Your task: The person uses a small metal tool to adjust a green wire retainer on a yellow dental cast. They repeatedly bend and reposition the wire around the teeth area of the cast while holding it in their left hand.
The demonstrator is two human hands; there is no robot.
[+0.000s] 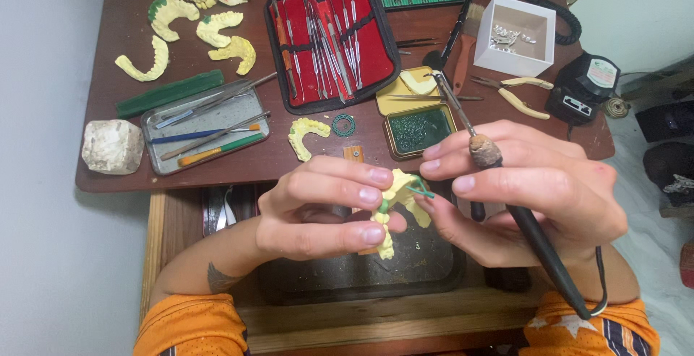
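My left hand (322,208) grips a yellow plaster dental cast (396,195) between thumb and fingers, low in the middle of the view. My right hand (528,190) holds a thin green wax strip (418,188) against the cast with its fingertips. The same hand also carries a long black-handled electric wax tool (486,155), whose metal tip points up and away toward the tins. Its cord loops by my right wrist.
On the brown desk (188,59) lie several yellow jaw casts (217,29), an open red instrument case (331,36), a metal tray of tools (206,128), a green wax tin (419,128), a white box (515,34), pliers (517,92) and a white stone block (112,146).
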